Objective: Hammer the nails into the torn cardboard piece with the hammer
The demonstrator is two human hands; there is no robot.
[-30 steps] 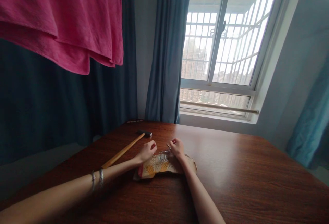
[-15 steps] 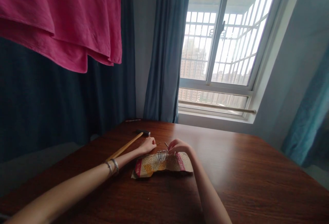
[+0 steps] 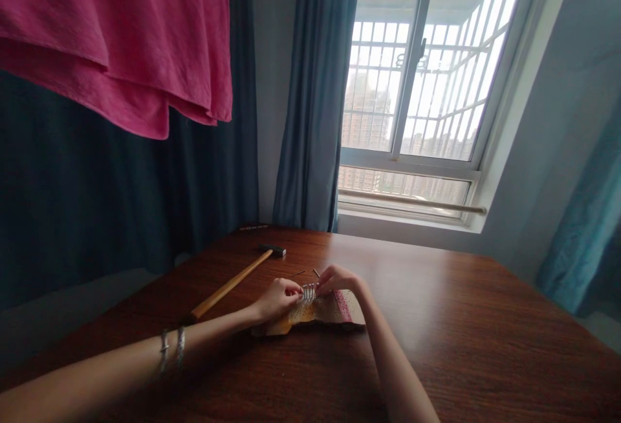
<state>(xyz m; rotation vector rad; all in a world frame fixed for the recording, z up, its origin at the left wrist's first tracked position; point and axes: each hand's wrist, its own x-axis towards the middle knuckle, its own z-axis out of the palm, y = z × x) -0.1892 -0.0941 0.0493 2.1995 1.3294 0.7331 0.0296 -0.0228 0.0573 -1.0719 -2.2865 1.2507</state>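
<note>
A patterned, crumpled piece of paper or cloth (image 3: 349, 306) lies on the brown table, with several thin nails (image 3: 308, 292) standing upright in a row on it. My left hand (image 3: 279, 298) is over the left part of the patterned piece, its fingers pinched at the left end of the row. At the right end of the row, my right hand (image 3: 334, 277) has its fingertips pressed together. What either pinch holds is too small to make out. Two more thin nails, one at left (image 3: 298, 273) and one at right (image 3: 316, 273), lie just behind the hands.
A hammer (image 3: 233, 286) with a wooden handle and dark head lies left of the patterned piece on the table (image 3: 436, 319). Pink cloth (image 3: 145, 41) hangs at upper left. Behind the table are blue curtains (image 3: 315, 99) and a barred window (image 3: 407, 86).
My left hand has come back toward me and to the row of nails from the table behind the patterned piece. My right hand has barely moved.
</note>
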